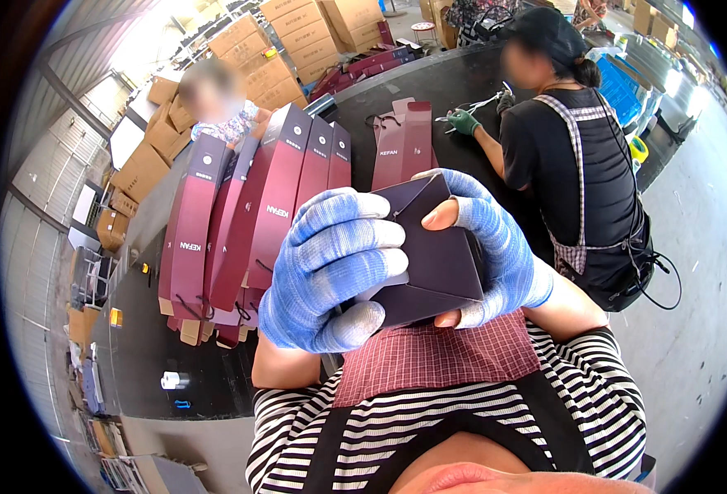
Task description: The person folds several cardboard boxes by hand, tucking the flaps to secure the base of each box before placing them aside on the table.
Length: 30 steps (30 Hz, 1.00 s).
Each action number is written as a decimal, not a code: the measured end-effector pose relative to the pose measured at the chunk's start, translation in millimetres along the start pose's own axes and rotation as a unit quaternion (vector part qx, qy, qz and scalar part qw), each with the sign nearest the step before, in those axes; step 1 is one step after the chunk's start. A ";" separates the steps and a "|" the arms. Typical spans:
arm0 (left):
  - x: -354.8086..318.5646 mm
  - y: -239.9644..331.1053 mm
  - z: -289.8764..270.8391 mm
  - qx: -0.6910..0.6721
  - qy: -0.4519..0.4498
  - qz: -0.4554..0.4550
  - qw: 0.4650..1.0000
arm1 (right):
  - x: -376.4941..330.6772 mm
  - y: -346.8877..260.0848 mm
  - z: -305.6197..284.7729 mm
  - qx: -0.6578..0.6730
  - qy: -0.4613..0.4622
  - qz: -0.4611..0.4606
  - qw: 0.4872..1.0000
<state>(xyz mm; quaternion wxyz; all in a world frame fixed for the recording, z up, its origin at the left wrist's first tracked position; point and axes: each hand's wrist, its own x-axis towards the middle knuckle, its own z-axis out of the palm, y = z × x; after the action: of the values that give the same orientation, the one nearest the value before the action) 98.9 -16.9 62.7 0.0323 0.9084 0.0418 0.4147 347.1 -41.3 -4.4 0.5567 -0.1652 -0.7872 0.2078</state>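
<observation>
Close in front of my chest I hold a dark, folded paper gift bag (439, 262), its creased bottom end turned up toward me. My left hand (330, 267), in a blue and white knit glove, lies over the left side with its fingers curled and pressed on the folded flaps. On the right edge grips my right hand (499, 247), in a matching glove with bare thumb and fingertip showing. The rest of this bag is hidden below its end and my hands. Just beyond, several tall maroon paper bags (264, 214) with dark ends stand or lean together at left.
More maroon bags (400, 152) lie on the black table (215, 375). A white roll (174, 380) and a small blue item (183, 404) rest at lower left. A co-worker (581, 156) with a green glove works at right; another person (215, 107) is behind the bags. Cartons (297, 33) stand farther back.
</observation>
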 end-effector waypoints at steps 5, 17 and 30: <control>-2.7 1.9 -0.6 0.024 -0.027 -0.024 0.999 | -1.4 3.6 1.3 0.014 0.016 0.001 1.000; -19.2 1.5 6.5 0.022 0.032 -0.033 0.999 | 1.8 8.2 2.3 0.047 0.018 -0.009 0.999; -64.8 -39.0 111.5 -0.191 0.078 -0.215 0.955 | -72.5 49.2 9.2 0.220 0.168 0.200 0.940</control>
<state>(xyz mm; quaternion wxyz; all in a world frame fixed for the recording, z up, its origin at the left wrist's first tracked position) 139.0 12.6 -62.5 0.2900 0.8198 0.1581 0.4677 363.5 -36.0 -90.7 0.6504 -0.2255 -0.5674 0.4519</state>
